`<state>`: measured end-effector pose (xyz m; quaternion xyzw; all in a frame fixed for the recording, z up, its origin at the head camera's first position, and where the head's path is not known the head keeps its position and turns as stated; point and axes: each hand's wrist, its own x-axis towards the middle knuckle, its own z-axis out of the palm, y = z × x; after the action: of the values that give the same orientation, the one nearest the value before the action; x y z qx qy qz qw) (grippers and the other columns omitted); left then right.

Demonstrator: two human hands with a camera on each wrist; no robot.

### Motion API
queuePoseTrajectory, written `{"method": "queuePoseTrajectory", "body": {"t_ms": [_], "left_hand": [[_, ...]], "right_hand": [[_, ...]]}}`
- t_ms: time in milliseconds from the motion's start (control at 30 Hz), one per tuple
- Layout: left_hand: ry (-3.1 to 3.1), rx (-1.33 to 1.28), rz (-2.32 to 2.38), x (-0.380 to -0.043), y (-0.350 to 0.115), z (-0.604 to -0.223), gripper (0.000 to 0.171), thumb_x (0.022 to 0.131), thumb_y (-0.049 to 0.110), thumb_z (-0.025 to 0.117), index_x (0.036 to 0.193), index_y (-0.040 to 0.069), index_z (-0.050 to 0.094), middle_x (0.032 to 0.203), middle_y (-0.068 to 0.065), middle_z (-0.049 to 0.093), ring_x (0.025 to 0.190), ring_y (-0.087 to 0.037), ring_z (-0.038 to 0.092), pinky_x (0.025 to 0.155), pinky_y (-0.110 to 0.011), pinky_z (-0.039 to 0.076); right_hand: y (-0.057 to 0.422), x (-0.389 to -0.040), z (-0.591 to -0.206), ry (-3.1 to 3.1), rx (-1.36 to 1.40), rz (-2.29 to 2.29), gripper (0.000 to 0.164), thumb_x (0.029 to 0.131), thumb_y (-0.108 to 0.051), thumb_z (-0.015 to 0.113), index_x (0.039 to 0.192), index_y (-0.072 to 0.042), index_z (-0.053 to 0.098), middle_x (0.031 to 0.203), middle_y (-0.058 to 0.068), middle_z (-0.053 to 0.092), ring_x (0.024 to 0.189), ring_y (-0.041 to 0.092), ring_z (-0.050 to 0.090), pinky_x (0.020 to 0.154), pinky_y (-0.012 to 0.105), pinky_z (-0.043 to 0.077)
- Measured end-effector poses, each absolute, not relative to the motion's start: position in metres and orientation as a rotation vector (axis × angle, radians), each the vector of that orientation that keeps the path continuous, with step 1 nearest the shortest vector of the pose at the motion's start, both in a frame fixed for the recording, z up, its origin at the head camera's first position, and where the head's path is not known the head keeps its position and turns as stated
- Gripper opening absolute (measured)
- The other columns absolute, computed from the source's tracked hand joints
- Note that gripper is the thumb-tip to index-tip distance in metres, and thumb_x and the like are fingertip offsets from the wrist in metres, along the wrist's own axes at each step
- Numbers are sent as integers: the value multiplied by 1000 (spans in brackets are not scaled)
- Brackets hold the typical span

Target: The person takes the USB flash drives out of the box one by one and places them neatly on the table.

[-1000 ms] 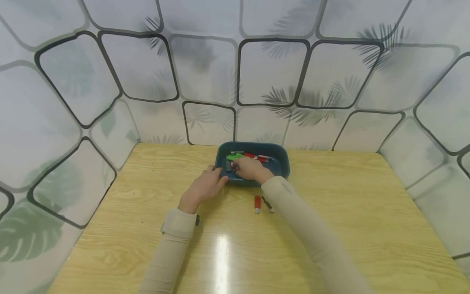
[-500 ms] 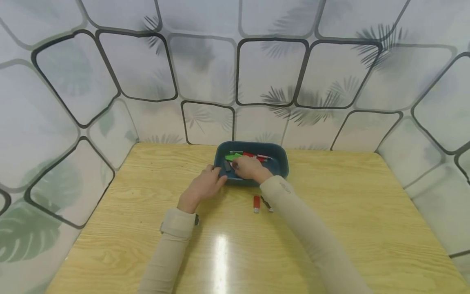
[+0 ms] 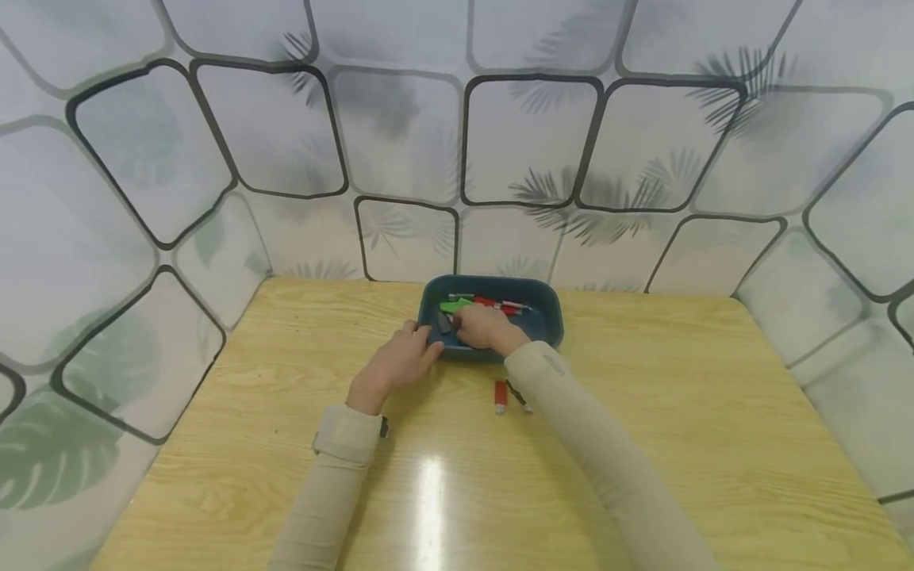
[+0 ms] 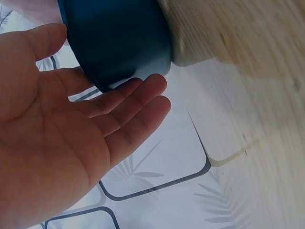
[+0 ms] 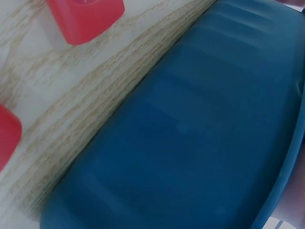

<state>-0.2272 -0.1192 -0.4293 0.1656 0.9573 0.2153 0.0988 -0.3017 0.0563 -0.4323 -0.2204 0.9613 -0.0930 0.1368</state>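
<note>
Blue bin point(image 3: 544, 321) near the far edge of the desk point(image 3: 678, 396) looks light and stiff, best held by its rim point(image 3: 493, 278), the loosely extended left hand point(image 3: 400, 358) touching its near-left end, though whether the right hand point(image 3: 481, 327) inside grips anything I cannot tell.

an upright blue tray point(image 3: 546, 321) holds small red, green and apparently gray pieces point(image 3: 485, 301).

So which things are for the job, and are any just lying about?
Probably for the job:
blue bin
left hand, at its rim
right hand, inside it
green piece and gray piece, inside too
perhaps the red USB stick and black stick outside

Just there:
wooden table
leaf-print wall
</note>
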Motion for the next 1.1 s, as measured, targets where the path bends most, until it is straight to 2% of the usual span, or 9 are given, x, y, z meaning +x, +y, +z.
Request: {"method": "queuePoseTrajectory", "body": {"t_ms": [133, 233, 433, 633, 933, 1100], "left_hand": [[2834, 478, 646, -227, -118, -429, 57, 107, 37, 39, 146, -4, 40, 144, -30, 40, 129, -44, 46, 101, -56, 45], [2839, 481, 650, -227, -117, -429, 57, 107, 37, 39, 146, -4, 40, 145, -30, 39, 131, -44, 45, 102, -56, 44], [2839, 499, 637, -227, -112, -428, 57, 107, 38, 39, 147, -4, 39, 145, -30, 39, 131, -45, 45, 103, -56, 44], [2841, 485, 634, -226, -113, -428, 57, 107, 37, 39, 147, -4, 39, 146, -30, 38, 132, -45, 44, 104, -56, 43], [2837, 461, 638, -225, -117, -438, 59, 108, 39, 37, 149, -3, 37, 148, -29, 38, 134, -44, 43, 106, -55, 41], [2846, 461, 649, -223, -118, -435, 58, 108, 37, 38, 149, -3, 36, 146, -29, 39, 133, -44, 43, 106, -56, 41]], "right_hand": [[57, -302, -432, 2853, -615, -225, 16, 95, -14, 58, 103, -6, 71, 100, 8, 70, 86, 24, 65, 77, 44, 55], [59, -304, -434, 2917, -549, -203, 19, 99, -19, 57, 98, -4, 69, 96, 12, 70, 84, 28, 66, 75, 46, 55], [64, -304, -435, 2959, -481, -226, 34, 102, -32, 55, 108, -1, 66, 103, 17, 70, 93, 34, 68, 81, 49, 55], [62, -303, -434, 2956, -525, -197, 31, 102, -31, 56, 103, -2, 68, 100, 16, 71, 93, 33, 68, 81, 49, 55], [56, -306, -443, 2953, -491, -62, 27, 101, -28, 58, 107, -6, 71, 106, 12, 71, 99, 29, 67, 84, 46, 55], [56, -308, -443, 2957, -493, -116, 34, 101, -36, 56, 105, -6, 71, 105, 13, 71, 98, 30, 67, 85, 47, 55]]}}
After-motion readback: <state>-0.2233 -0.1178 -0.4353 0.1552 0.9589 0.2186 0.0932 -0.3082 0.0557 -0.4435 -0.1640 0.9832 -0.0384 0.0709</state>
